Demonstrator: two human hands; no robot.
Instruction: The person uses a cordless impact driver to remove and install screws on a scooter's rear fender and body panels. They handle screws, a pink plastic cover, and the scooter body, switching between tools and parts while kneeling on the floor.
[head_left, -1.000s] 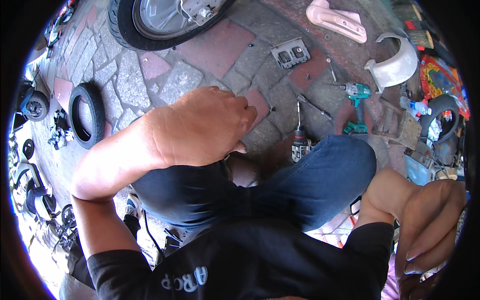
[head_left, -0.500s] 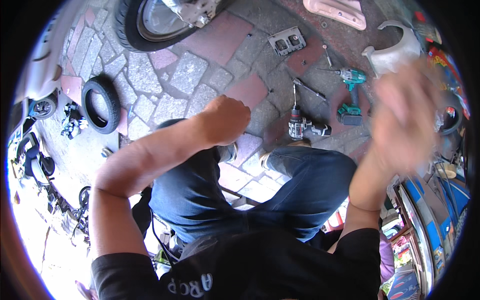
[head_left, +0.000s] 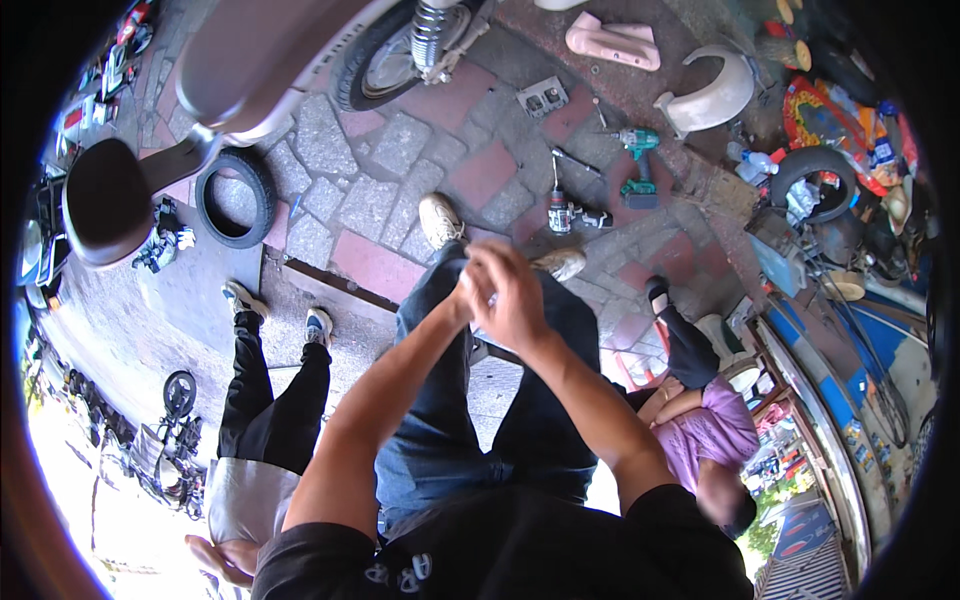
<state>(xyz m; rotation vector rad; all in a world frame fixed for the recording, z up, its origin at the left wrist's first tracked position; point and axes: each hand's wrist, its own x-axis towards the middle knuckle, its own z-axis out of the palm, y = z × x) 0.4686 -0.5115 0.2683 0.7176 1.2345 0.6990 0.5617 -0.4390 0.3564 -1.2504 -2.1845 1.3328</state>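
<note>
My left hand [head_left: 468,292] and my right hand [head_left: 508,290] meet over my knees, touching each other. The right hand's fingers curl in over the left hand; whether anything small lies between them is hidden. The left fingers are mostly covered. On the paving beyond lie a black and silver cordless driver [head_left: 572,216], a green cordless drill [head_left: 638,165], a metal wrench-like bar [head_left: 577,163] and a grey metal bracket [head_left: 543,97] with two openings. Neither hand touches them.
A scooter wheel [head_left: 372,75] and brown seat [head_left: 260,60] stand ahead. A loose tyre [head_left: 236,198] lies left. A white curved fender [head_left: 715,95] and clutter with another tyre [head_left: 812,185] are right. A person in black trousers [head_left: 265,410] and a seated person in purple [head_left: 705,430] are nearby.
My hands came together over my knees; the right moved in from the far right. My view shifted, so the scooter seat and two other people now show.
</note>
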